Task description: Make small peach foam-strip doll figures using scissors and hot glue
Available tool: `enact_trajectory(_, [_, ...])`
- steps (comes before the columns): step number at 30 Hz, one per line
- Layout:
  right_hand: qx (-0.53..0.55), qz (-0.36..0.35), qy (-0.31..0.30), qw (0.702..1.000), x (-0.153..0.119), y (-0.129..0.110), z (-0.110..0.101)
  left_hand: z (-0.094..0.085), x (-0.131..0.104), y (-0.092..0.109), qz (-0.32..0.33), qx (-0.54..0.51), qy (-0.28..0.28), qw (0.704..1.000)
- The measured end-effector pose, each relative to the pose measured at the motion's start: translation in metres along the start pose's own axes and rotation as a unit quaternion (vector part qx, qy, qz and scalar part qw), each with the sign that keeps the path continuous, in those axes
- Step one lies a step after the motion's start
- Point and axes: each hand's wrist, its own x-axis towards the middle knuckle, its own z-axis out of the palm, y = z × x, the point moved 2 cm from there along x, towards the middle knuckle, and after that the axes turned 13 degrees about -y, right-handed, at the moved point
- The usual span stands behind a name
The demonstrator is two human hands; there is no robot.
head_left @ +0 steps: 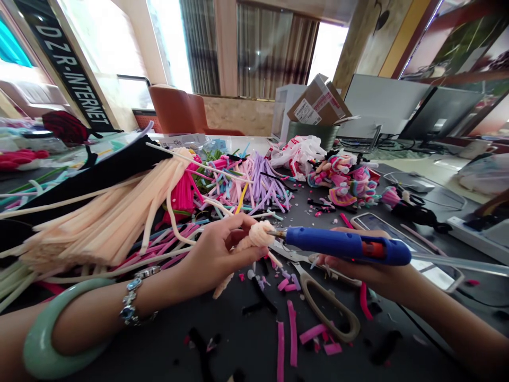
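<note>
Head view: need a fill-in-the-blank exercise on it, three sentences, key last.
1. The right hand holds a glue gun whose body is mostly ____.
2. The left hand holds a fuzzy peach roll, and the thick bangle on that arm is pale ____.
3. The sign reads DZR-____.

Missing words: blue; green; INTERNET

Your left hand (222,249), 7 o'clock: bare | your left forearm (93,315), 8 o'clock: sleeve-free, jewelled | your bangle (38,337), 8 o'clock, farther up that arm: thick, smooth, rounded, pale green | your bracelet (128,311), nearer the wrist: silver-toned links, blue stones (134,284) | your right hand (348,268) and right forearm (437,307), 4 o'clock: bare
</note>
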Motion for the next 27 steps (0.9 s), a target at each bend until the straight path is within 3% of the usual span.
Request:
enact_trajectory(16, [-0.095, 0.002, -0.051, 0.994, -0.0005, -0.0017, -0.0068, -0.0007, 0.0007, 0.0002, 0.005, 0.005, 0.004, 1.000])
enact_trajectory(27, [-0.074, 0.015, -0.018, 0.997, -0.0015, 0.0046, -0.0094, -0.0017, 0.0017, -0.0023, 0.008, 0.001, 0.007, 1.000])
